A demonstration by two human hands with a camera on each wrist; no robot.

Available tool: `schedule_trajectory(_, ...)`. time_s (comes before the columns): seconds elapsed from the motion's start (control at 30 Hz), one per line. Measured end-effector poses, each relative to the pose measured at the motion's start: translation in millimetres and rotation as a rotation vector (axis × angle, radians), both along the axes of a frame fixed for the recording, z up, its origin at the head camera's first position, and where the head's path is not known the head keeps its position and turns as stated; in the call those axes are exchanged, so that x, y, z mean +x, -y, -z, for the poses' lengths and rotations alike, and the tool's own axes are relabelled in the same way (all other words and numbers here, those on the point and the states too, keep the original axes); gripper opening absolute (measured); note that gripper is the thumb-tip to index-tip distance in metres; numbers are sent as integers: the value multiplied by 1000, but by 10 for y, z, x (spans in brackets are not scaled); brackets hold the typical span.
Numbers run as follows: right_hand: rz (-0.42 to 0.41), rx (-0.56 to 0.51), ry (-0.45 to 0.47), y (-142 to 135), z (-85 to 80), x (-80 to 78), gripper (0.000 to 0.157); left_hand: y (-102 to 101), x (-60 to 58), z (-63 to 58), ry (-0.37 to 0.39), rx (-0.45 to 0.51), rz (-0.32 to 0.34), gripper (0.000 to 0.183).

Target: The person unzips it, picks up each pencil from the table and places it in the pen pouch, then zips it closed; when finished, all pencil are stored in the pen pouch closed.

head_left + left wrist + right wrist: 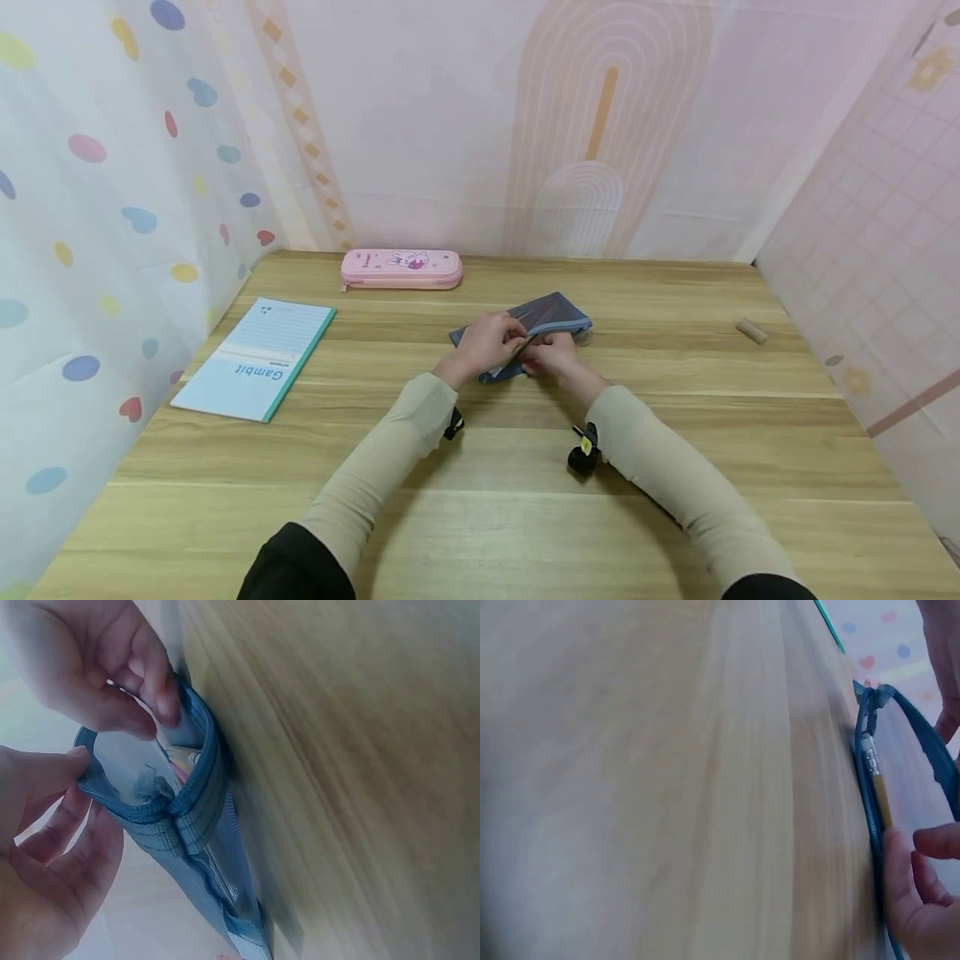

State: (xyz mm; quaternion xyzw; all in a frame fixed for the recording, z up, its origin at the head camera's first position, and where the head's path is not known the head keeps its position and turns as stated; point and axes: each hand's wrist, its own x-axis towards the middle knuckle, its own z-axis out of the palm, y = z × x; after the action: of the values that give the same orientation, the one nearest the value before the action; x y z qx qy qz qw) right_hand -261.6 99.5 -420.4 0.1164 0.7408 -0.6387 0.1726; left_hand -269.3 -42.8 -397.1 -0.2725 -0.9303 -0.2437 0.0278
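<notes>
A blue mesh zip pouch lies at the middle of the table with its mouth spread apart. My left hand pinches the pouch's rim on the left, thumb and fingertips on the edge in the left wrist view. My right hand reaches into the mouth from the right. A pencil with a gold-brown shaft and silvery printed end lies along the lower rim; the right fingertips are at its shaft, covering the rest. Something with pink and yellow stripes shows inside the pouch.
Behind and left lies a pink pencil case. A light-blue notebook is at the table's left. A small beige cylinder sits far right. A small clear round thing shows at the pouch's right end. Curtains surround the table's back and sides.
</notes>
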Motion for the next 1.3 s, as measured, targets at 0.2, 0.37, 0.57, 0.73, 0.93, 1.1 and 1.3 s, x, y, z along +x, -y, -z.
schedule_trajectory(0.2, -246, 161, -125, -222, -95, 187, 19, 8, 3, 7, 0, 3, 3, 16)
schedule_trajectory(0.37, -461, 281, -304, -493, -237, 408, 15, 30, 5, 19, -2, 13, -4, 15)
schedule_trajectory(0.57, -676, 320, -471, -883, -276, 639, 15, 39, 10, 14, -20, 12, -4, 15)
schedule_trajectory(0.73, -728, 334, -487, -1216, -182, 916, 17, 30, 19, -16, -7, 13, 3, 17)
schedule_trajectory(0.93, -698, 374, -417, -1463, -64, 1215, 20, 57, 19, -16, -11, 7, -4, 16)
schedule_trajectory(1.1, -718, 461, -410, -1469, -79, 1356, 22, 66, 11, -2, -34, 22, 7, 15)
schedule_trajectory(1.3, -733, 603, -425, -1377, -132, 1428, 14, 59, 5, 19, -37, 14, 2, 15)
